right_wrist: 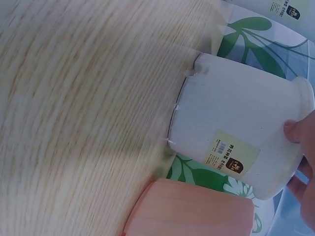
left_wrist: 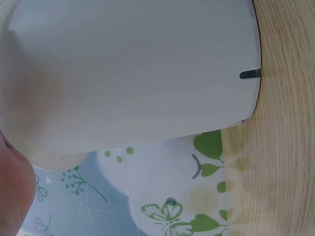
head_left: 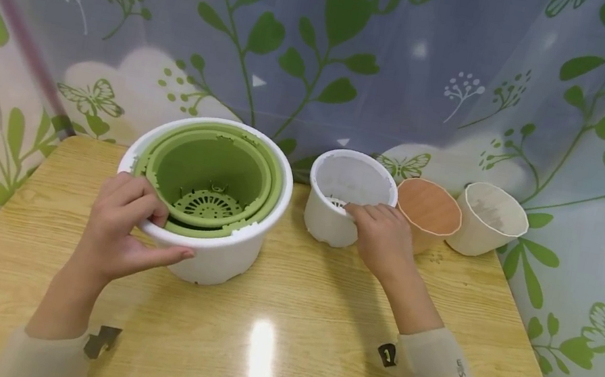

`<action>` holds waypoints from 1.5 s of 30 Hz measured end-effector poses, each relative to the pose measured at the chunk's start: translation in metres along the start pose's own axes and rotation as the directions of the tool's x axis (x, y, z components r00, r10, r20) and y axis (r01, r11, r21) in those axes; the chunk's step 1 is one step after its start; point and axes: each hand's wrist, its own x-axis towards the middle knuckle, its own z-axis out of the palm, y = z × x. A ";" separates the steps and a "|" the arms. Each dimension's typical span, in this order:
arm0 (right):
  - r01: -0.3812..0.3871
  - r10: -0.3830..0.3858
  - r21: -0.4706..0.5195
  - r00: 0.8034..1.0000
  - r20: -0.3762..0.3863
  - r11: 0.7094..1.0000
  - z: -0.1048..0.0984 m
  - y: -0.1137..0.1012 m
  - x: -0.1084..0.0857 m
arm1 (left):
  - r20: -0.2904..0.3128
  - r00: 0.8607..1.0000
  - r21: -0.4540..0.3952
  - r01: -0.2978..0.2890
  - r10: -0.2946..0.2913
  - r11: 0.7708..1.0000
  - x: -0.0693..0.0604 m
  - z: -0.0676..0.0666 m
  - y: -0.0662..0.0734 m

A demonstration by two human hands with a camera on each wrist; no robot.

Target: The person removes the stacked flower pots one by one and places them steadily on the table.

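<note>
A large white flower pot [head_left: 221,261] stands at the left of the table, with green pots [head_left: 210,163] nested inside it; slotted holes show in the innermost base. My left hand [head_left: 119,221] grips its near-left rim, fingers curled over the inside and thumb against the outer wall. In the left wrist view the white wall [left_wrist: 142,73] fills most of the picture. To the right, my right hand [head_left: 384,239] pinches the rim of a smaller white flower pot [head_left: 323,222], which stands upright. The right wrist view shows a printed label [right_wrist: 231,153] on its side.
Right of the small white pot stand an orange pot [head_left: 428,206] and a cream pot [head_left: 485,222], close together. A patterned curtain [head_left: 302,48] hangs behind the wooden table [head_left: 312,343] and along its sides. Light glares on the tabletop near the front.
</note>
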 end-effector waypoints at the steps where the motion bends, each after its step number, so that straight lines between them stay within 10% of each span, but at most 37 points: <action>1: -0.002 0.002 0.000 1.000 0.007 1.000 0.000 0.000 0.000 | 0.001 1.000 0.000 0.001 -0.001 1.000 0.000 0.000 0.000; 13: -0.024 0.019 0.052 0.996 0.091 0.998 -0.016 -0.014 0.013 | -0.002 1.000 -0.002 -0.001 0.001 1.000 0.002 0.001 0.001; 21: 0.150 -0.125 0.228 0.985 -0.120 0.962 -0.036 -0.057 0.043 | -0.005 1.000 -0.003 -0.003 0.003 1.000 0.003 0.001 0.000; 26: 0.277 -0.253 0.298 0.960 -0.118 0.913 -0.047 -0.084 0.059 | -0.011 1.000 -0.003 -0.004 0.004 1.000 0.002 0.001 0.001; 34: 0.402 -0.402 0.308 0.913 -0.066 0.863 -0.049 -0.111 0.077 | -0.025 0.999 -0.002 -0.029 0.029 1.000 0.003 0.003 0.001; 45: 0.360 -0.432 0.314 0.879 0.200 0.878 -0.047 -0.129 0.089 | -0.011 1.000 0.013 -0.026 0.026 1.000 0.001 0.001 -0.001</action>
